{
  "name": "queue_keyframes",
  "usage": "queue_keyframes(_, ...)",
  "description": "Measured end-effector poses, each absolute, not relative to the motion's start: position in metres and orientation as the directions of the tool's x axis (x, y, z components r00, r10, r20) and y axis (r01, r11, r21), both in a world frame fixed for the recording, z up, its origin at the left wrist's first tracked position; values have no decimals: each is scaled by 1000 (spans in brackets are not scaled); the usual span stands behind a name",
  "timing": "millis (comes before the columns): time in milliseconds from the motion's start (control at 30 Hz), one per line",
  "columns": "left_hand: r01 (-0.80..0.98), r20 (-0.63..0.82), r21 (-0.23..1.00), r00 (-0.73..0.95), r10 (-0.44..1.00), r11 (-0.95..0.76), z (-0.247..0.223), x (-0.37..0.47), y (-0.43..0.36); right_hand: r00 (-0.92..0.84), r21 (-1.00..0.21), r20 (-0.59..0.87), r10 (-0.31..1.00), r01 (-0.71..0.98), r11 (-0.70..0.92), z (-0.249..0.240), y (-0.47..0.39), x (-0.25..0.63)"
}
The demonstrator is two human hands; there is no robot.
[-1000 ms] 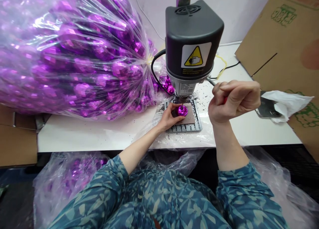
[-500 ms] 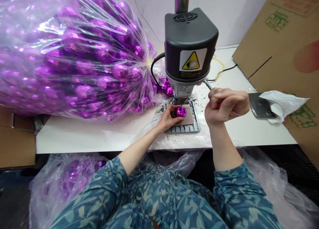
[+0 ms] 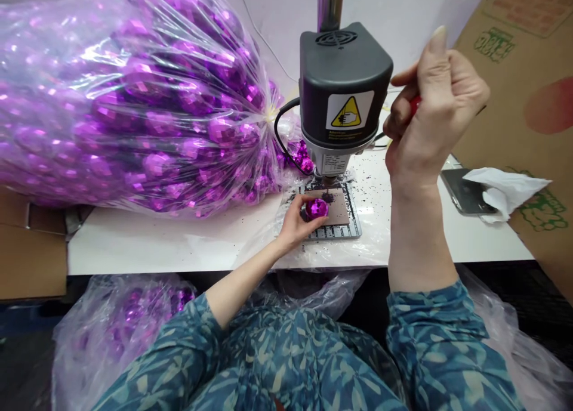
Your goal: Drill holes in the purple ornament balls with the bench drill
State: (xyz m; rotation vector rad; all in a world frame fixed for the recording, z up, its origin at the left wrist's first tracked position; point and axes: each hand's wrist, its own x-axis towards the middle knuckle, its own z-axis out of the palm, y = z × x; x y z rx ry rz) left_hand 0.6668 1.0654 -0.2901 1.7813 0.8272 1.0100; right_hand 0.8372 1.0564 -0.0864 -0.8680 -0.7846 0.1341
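Purple ball (image 3: 317, 208): held beside the drill's axis, on the board

The purple ball is found over the left part of a brown board (image 3: 341, 215), which is borne by a slotted metal base (image 3: 357, 232) near the front edge of the white table (image 3: 134, 241). It is pinched between the thumb and fingers of the left hand (image 3: 293, 223), the fingers being curved around its far left side; by this grip it is presumably kept from rolling. The ball is positioned slightly left and forward of the chuck (image 3: 330, 179), so it is judged not aligned with it.

The fingers of the right hand (image 3: 432, 121) are clenched around a red knob (image 3: 415, 105), the thumb being raised. The knob is judged to be a lever's grip, held high so that the chuck is kept clear of the ball.

Black shavings (image 3: 328, 197) are noted on the board, where a level seat could be impaired. The table's left rear is occupied by a bulging bag (image 3: 179, 113) of purple balls, by which access from that side is restricted. Towards the right edge, a phone (image 3: 463, 195) is partly covered by white tissue (image 3: 514, 181); a carton (image 3: 537, 35) is placed beyond.
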Motion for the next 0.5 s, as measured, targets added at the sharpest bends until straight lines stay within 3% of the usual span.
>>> queue_keyframes(133, 87, 332, 833, 711, 620, -546, -290, 607, 1016, 712, -725, 556, 429, 162, 669, -88, 1056, 838)
queue_keyframes(233, 139, 211, 683, 902, 377, -717, -305, 563, 983, 713, -697, 578, 397, 179, 694, -91, 1057, 839)
queue_keyframes(333, 145, 132, 567, 956, 263, -811, -320, 541, 974, 710, -643, 600, 368, 155, 751, -93, 1060, 841)
queue_keyframes(400, 129, 251, 561, 915, 317, -818, -323, 542, 988, 711, -619, 607, 356, 141, 773, -93, 1060, 841)
queue_keyframes(500, 254, 486, 606, 632, 603, -754, -316, 567, 1038, 701, -632, 609, 372, 144, 762, -93, 1057, 840)
